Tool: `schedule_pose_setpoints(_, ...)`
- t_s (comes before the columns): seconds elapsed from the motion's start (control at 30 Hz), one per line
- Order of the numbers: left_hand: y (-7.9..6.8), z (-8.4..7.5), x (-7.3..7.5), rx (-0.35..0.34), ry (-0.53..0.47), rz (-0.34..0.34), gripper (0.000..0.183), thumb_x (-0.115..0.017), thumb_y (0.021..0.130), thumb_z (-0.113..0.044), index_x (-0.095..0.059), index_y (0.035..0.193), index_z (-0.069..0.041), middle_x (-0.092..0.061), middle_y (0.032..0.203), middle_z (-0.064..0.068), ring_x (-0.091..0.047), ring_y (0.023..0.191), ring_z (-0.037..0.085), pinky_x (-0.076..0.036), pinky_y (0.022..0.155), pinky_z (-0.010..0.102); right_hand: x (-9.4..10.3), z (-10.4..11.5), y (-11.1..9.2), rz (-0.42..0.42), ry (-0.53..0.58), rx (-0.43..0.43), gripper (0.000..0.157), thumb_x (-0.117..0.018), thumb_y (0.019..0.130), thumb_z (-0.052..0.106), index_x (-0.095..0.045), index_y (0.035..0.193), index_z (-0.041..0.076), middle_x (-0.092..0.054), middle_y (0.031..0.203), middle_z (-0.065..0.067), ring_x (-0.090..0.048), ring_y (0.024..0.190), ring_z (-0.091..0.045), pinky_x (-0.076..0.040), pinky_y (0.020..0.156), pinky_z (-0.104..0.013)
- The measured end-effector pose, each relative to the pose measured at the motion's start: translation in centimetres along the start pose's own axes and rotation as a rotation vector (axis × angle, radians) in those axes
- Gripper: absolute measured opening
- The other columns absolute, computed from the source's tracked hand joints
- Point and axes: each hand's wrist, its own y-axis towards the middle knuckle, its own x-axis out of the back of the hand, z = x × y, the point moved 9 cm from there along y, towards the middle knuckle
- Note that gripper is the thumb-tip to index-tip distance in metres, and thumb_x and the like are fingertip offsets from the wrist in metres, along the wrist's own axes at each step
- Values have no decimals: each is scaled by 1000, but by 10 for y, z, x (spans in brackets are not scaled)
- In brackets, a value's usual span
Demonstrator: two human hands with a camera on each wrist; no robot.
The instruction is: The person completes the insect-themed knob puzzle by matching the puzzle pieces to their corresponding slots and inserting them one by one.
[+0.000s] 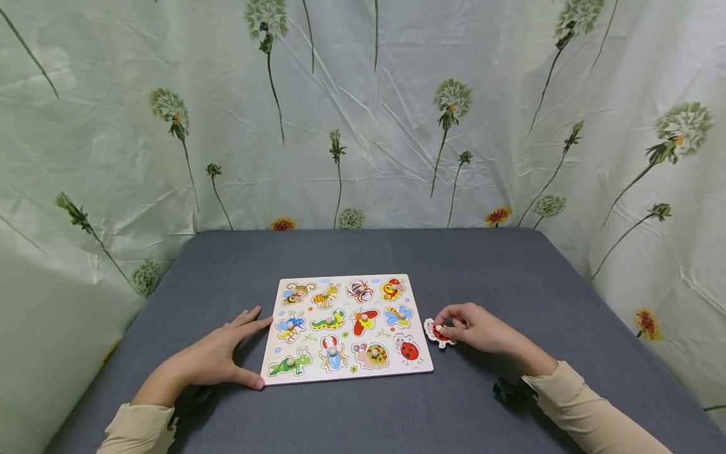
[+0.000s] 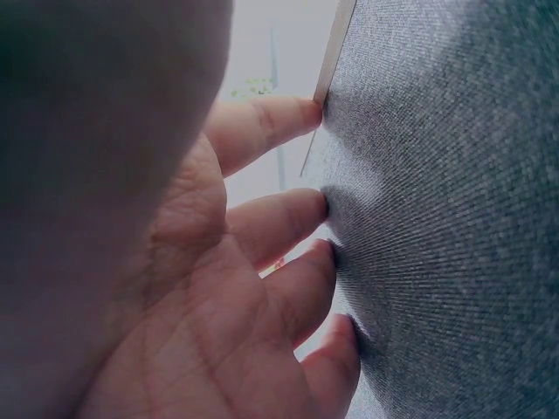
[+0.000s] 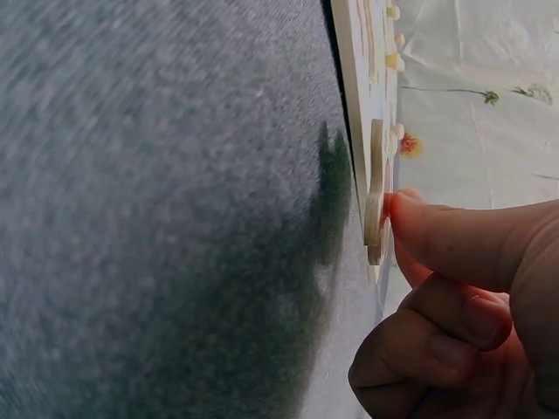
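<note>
A wooden peg puzzle board (image 1: 309,342) with colourful insect pieces lies on the table. My right hand (image 1: 479,328) pinches the small knob of a ladybug puzzle piece (image 1: 435,335), just beyond the board's right edge. In the right wrist view the piece (image 3: 376,188) appears edge-on, raised off the cloth, between thumb and fingertips. A printed ladybug without a knob marks the board's lower right spot (image 1: 408,350). My left hand (image 1: 218,353) rests at the board's left side, fingers spread, its thumb at the near left corner and index finger at the left edge (image 2: 330,61).
Dark grey cloth covers the table (image 1: 363,416). Behind it and at both sides hangs a pale curtain (image 1: 363,113) printed with dandelions. A dark device (image 1: 513,391) sits at the right wrist.
</note>
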Motion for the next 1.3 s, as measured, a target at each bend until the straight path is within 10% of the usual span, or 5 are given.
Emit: schedule_pose_setpoints(1.3,1,2,-1,5,-10,-5,122,-99,66,-58,-42,167,-19,-23,176,29,-20,160,59,-24,121,82,-26,25,6,53,72,38,20,-70,104,17,-73,118,2,-34,62,9,-32,53,-2,-29,55,-21)
